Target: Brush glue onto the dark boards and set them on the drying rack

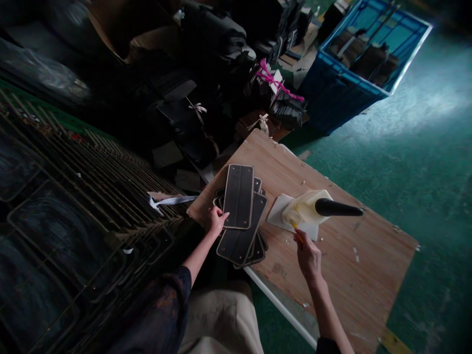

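Observation:
My left hand [216,221] pinches the lower left corner of a black rectangular panel [239,196] with pale edges, small studs near its corners and a seam down the middle. Similar panels [236,246] lie fanned out beneath it in an untidy stack. In the fingers of my right hand [308,253] is a thin orange-yellow stick [299,236], slanting up to the left. Its far end meets a cream-coloured container [304,206], from which a black tapered piece [339,207] sticks out to the right. Under the container lies a white sheet [278,211]. The stick's tip is too small to make out.
The wooden tabletop [354,265] carries small white scraps. On the left stands a slatted rack [92,172] holding dark panels. Tied bundles [291,108] and dark stacks crowd the floor behind. A blue crate [328,93] with wrapped bundles stands at the back right.

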`<action>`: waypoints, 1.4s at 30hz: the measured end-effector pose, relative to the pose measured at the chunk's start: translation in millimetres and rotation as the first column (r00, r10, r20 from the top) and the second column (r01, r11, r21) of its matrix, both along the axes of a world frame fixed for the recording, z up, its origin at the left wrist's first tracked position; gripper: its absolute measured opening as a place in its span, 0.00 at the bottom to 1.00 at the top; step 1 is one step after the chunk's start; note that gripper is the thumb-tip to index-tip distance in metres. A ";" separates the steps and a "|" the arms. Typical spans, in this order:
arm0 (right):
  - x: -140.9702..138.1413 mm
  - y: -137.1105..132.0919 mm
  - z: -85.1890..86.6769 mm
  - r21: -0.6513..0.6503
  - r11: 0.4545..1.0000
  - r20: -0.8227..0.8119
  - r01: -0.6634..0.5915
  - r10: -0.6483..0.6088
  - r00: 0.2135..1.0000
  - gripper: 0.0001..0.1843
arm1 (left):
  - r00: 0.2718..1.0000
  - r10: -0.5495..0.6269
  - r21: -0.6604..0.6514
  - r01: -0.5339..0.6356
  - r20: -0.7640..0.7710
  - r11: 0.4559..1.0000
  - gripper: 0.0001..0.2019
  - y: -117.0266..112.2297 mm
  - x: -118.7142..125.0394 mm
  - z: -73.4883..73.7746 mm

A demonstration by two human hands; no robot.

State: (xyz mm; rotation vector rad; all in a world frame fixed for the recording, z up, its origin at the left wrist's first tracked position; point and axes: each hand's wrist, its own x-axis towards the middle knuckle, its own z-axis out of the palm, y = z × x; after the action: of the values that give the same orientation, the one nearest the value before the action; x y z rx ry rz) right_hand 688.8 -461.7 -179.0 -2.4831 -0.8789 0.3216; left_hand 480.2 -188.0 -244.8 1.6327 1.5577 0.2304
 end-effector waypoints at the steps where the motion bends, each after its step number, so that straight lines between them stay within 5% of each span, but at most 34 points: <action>1: -2.9 -3.8 1.7 -0.021 0.999 0.016 -0.036 0.037 0.999 0.19 | 1.000 -0.009 0.006 0.009 0.002 1.000 0.14 1.0 -0.6 -1.5; 6: -21.1 -21.2 14.5 0.028 1.000 -0.038 -0.003 0.004 0.999 0.19 | 0.980 0.078 -0.103 -0.060 0.182 0.993 0.14 2.5 -2.4 -13.2; 9: -30.9 -18.9 26.7 0.105 0.981 -0.123 0.160 -0.147 0.981 0.19 | 0.970 0.107 -0.153 -0.074 0.216 0.985 0.16 3.0 -0.5 -18.4; 11: -35.6 -9.2 32.0 0.209 0.921 -0.216 0.328 -0.284 0.934 0.19 | 0.971 0.107 -0.149 -0.076 0.212 0.986 0.15 4.6 1.6 -19.4; 15: -38.2 16.2 23.8 0.420 0.654 -0.471 0.629 -0.435 0.767 0.22 | 0.963 0.127 -0.107 -0.104 0.236 0.989 0.13 7.3 5.6 -19.0; 19: -36.6 20.7 -0.7 0.394 0.303 -0.698 0.868 -0.515 0.497 0.21 | 0.948 0.146 -0.134 -0.111 0.282 0.985 0.11 6.6 7.4 -15.6; 22: -40.0 6.5 -9.8 0.337 0.180 -0.766 0.924 -0.518 0.381 0.18 | 0.942 0.113 -0.127 -0.076 0.316 0.989 0.09 6.6 9.6 -6.2; 28: -48.0 -18.6 1.7 0.295 0.146 -0.808 0.944 -0.489 0.328 0.13 | 0.830 0.075 -0.249 0.079 0.553 0.965 0.10 9.6 12.4 37.4; 32: -37.2 -11.3 -3.4 0.266 0.153 -0.837 0.952 -0.454 0.306 0.13 | 0.779 0.112 -0.355 0.148 0.617 0.923 0.12 -2.6 -9.8 60.6; 37: -35.0 -11.4 -12.7 0.228 0.169 -0.848 0.959 -0.449 0.281 0.11 | 0.851 0.209 -0.491 0.064 0.482 0.869 0.14 -42.1 -50.4 36.3; 42: -64.6 -15.3 18.4 0.259 0.211 -0.804 0.943 -0.493 0.331 0.12 | 0.920 0.218 -0.425 -0.064 0.325 0.903 0.12 -66.5 -62.0 4.5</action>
State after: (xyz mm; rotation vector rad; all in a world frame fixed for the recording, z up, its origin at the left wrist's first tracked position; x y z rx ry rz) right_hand 624.2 -477.0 -160.6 -1.5465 0.5549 0.2425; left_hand 418.2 -254.4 -240.3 1.0767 1.3289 0.2526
